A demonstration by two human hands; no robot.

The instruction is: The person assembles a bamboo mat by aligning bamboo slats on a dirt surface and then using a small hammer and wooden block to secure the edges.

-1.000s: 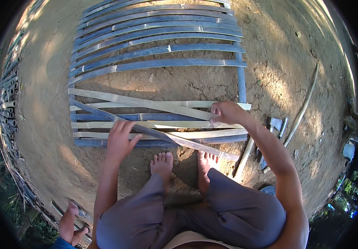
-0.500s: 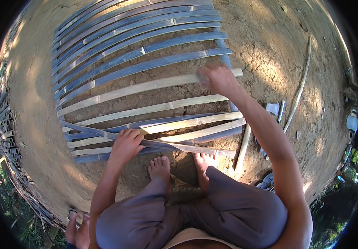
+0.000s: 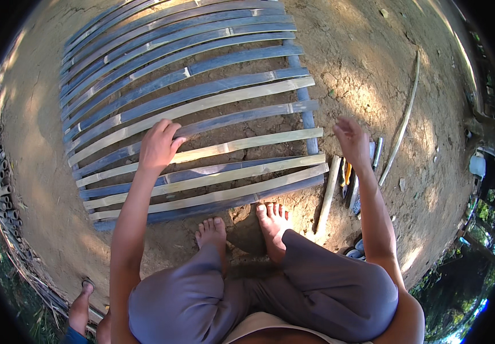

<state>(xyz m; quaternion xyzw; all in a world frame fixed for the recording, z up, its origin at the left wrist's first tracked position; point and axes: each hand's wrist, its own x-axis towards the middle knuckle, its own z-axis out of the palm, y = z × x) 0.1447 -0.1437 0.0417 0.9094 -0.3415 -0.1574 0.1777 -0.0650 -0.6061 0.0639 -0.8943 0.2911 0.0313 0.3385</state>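
A panel of split bamboo slats lies on the ground, its strips side by side over a dark bamboo rail. My left hand is over the middle of the panel, fingers bent and thumb apart, just above or touching a dark bamboo slat. Beyond that slat lies a pale bamboo slat; on the near side is another pale slat. My right hand hangs off the panel's right side, fingers loosely apart with nothing visible in them. Several pale and dark slats lie close together at the near edge.
Right of the panel lie a short pale stick, a tool with orange handles, a metal tube and a long thin pole. My bare feet are at the near edge. Bamboo tubes are piled far left; another person's leg shows lower left.
The dark slat that lay slanted under my left hand now sits between two pale slats. The farther pale slat has shifted away. My right hand has left it, moving right and nearer.
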